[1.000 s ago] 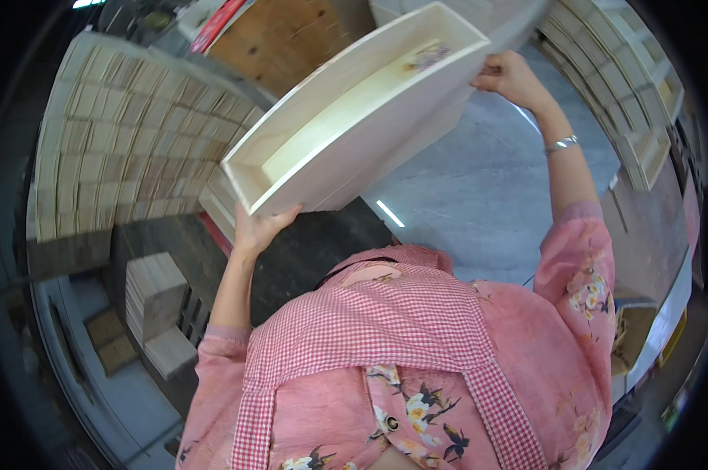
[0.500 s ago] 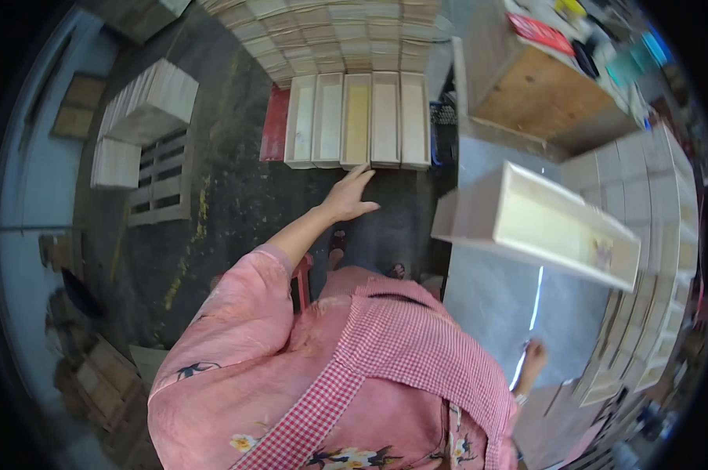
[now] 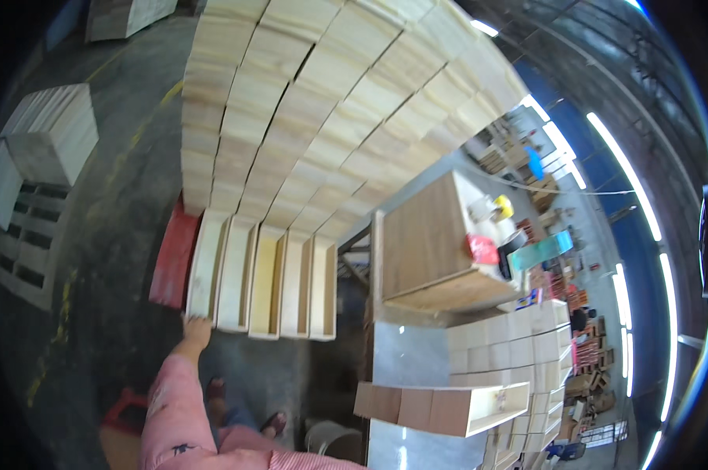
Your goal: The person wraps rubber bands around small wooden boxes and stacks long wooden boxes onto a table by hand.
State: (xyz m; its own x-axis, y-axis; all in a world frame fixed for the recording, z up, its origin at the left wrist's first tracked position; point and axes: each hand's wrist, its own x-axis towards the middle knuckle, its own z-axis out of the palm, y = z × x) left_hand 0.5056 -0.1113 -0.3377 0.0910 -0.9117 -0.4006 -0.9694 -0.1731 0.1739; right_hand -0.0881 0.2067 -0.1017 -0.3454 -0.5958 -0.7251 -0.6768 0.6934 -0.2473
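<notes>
A row of several long, shallow, open wooden boxes [image 3: 262,280] sits low in front of me, the middle one yellower inside. My left hand [image 3: 198,329] is at the near end of the leftmost wooden box [image 3: 206,270], its fingers curled on the rim there. How far the thumb wraps under is hidden. My right hand is outside the picture. On the grey worktop to the right, a group of wooden boxes [image 3: 432,409] lies with one open side showing.
A tall stack of wooden boxes [image 3: 307,102] rises behind the row, with a red board [image 3: 174,258] at its left. A wooden cabinet [image 3: 428,243] stands on the grey worktop [image 3: 413,352]; more boxes [image 3: 518,352] are piled beyond. A pallet [image 3: 33,243] is at far left, a bucket [image 3: 334,440] below.
The view has swung up and to the right. My left hand has gone from the middle of the row to the leftmost box. My right hand has left the picture.
</notes>
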